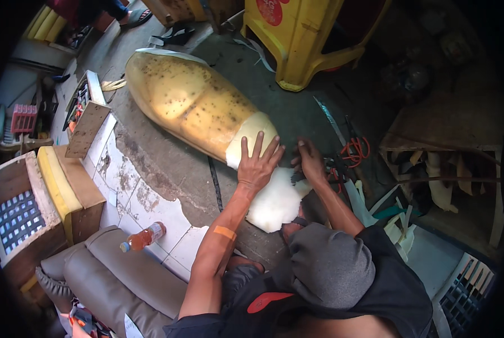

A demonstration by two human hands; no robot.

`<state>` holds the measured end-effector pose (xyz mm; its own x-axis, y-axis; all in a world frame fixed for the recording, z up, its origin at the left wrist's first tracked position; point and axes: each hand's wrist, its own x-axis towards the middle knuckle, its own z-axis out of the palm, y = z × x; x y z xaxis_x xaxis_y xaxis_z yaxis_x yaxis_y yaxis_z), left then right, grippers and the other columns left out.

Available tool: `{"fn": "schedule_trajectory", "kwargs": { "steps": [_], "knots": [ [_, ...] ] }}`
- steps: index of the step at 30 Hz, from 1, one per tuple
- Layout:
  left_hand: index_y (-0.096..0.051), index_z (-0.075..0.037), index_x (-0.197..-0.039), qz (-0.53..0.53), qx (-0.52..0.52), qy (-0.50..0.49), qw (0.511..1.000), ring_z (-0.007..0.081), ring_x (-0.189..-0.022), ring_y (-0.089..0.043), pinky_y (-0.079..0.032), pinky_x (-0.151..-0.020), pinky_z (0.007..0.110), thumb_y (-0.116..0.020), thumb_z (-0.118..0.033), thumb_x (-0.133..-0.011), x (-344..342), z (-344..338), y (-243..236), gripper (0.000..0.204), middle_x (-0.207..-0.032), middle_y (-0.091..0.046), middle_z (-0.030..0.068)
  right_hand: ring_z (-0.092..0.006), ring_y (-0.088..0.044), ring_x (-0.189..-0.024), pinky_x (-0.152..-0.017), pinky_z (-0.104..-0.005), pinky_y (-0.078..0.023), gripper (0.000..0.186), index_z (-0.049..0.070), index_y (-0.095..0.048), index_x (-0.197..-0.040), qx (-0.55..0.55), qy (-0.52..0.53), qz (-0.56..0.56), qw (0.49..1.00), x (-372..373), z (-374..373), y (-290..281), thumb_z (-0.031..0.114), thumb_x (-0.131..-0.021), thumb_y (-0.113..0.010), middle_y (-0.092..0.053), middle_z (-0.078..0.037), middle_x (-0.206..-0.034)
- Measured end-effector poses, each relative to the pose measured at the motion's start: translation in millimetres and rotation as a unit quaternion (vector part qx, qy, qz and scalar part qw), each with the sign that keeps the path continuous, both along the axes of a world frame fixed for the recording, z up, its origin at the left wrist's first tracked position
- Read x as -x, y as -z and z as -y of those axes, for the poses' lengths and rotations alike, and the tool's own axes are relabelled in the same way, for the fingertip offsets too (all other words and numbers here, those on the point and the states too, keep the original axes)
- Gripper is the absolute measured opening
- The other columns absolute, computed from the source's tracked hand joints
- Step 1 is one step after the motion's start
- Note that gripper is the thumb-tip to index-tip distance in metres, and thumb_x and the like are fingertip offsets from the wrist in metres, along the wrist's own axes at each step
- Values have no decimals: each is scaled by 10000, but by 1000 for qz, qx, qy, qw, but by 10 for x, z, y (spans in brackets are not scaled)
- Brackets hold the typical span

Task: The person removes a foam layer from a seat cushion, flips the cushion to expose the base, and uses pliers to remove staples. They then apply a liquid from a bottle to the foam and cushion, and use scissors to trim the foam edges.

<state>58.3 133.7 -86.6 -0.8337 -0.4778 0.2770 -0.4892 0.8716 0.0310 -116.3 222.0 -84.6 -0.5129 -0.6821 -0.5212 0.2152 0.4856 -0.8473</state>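
Note:
A long yellowed foam seat cushion (pixel 190 104), speckled with dark spots, lies slantwise on the floor. A paler foam piece (pixel 252 132) covers its near end. My left hand (pixel 257 163) rests flat on that pale piece with its fingers spread. To the right, my right hand (pixel 311 162) is beside the cushion's end, thumb and fingers apart and slightly curled, with nothing visible in it. Below both hands, white fluffy padding (pixel 274 203) hangs from the near end. Whether the right fingertips touch the foam I cannot tell.
Red-handled scissors (pixel 356 151) and a long blade (pixel 331 119) lie to the right. A yellow plastic stool (pixel 297 56) stands behind. At left are a wooden tool box (pixel 88 121), a drink bottle (pixel 143 236) and a grey padded seat (pixel 122 276). A grey cap (pixel 332 267) blocks part of the floor.

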Motion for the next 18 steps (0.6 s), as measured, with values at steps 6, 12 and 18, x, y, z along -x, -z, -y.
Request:
{"fn": "schedule_trajectory", "kwargs": {
  "steps": [6, 12, 18],
  "knots": [
    [-504, -190, -1483, -1, -127, -1, 992, 369, -1486, -342, -228, -1197, 643, -625, -232, -964, -237, 154, -523, 535, -1578, -430, 119, -158, -676, -863, -587, -290, -538, 481, 67, -498, -1442, 7, 11, 4, 1000, -7, 82, -19, 367, -1068, -534, -626, -132, -1202],
    [-358, -62, -1514, -424, -272, -530, 683, 515, -1335, -456, -376, -1087, 581, -458, -323, -1053, -124, 24, -131, 539, -1446, -452, 382, -409, -525, -1266, -1056, -502, -428, 608, 13, -405, -1499, 133, 32, -246, 960, -493, 885, 207, 419, -1058, -511, -501, -272, -1399],
    [-423, 61, -1379, -460, -391, -604, 520, 496, -1212, -571, -441, -1005, 515, -322, -443, -1092, 182, 344, -221, 588, -1321, -545, 378, -475, -438, -1335, -1130, -519, -352, 659, -27, -397, -1490, 109, -28, -252, 961, -560, 1077, 342, 455, -1051, -489, -432, -320, -1444]
  ]
}}
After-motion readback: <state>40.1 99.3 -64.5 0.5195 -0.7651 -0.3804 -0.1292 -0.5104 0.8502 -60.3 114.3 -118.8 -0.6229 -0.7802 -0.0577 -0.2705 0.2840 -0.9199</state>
